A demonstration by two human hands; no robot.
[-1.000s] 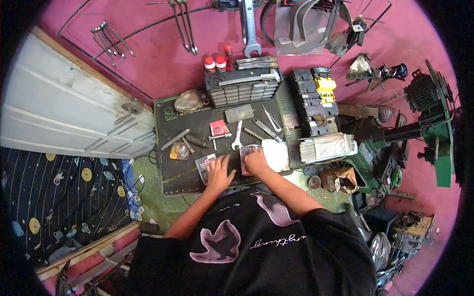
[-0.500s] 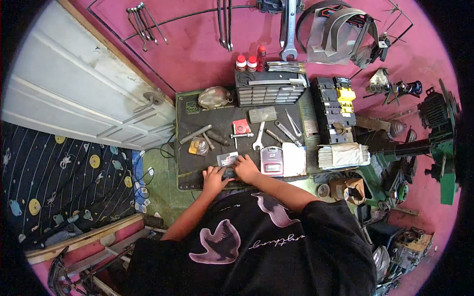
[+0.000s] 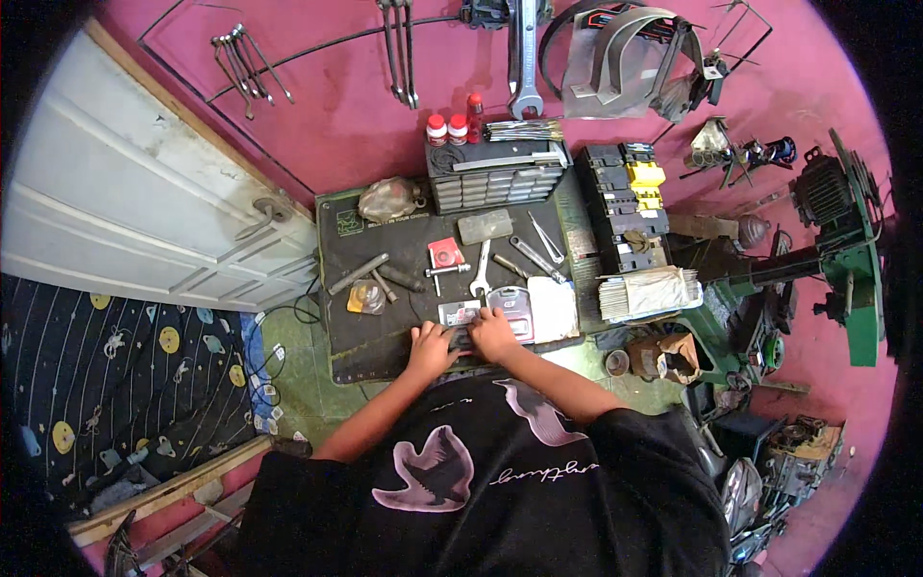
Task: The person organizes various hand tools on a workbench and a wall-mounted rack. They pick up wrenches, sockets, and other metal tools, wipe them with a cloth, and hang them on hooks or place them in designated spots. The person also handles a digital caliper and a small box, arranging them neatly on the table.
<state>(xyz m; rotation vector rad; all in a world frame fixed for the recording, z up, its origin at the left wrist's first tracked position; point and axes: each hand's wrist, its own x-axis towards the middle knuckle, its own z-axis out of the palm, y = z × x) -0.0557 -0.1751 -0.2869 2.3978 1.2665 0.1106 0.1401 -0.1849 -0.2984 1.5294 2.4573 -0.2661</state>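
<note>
At the front of the bench, a small flat packet (image 3: 460, 313) with a grey, white and red printed top lies between my hands. Its lower part looks dark and is partly covered by my fingers. My left hand (image 3: 431, 348) grips its left side with bent fingers. On the other side my right hand (image 3: 492, 335) closes on it, beside a grey-and-pink clear case (image 3: 511, 310) and a white sheet (image 3: 553, 310). Beyond them lie an open-ended wrench (image 3: 481, 271), a T-handle tool (image 3: 448, 271) and a red square packet (image 3: 444, 252).
A drawer cabinet (image 3: 500, 188) stands at the bench's back, with red-capped bottles (image 3: 447, 130) on top. Black-and-yellow stacked bins (image 3: 625, 202) and a paper stack (image 3: 649, 293) sit at the right. Green machinery (image 3: 851, 288) is farther right; a white door (image 3: 144, 192) is at the left.
The whole view has shifted, so the bench appears farther left. Relative to the bench, both hands and the packet have moved right, nearer the grey-and-pink case.
</note>
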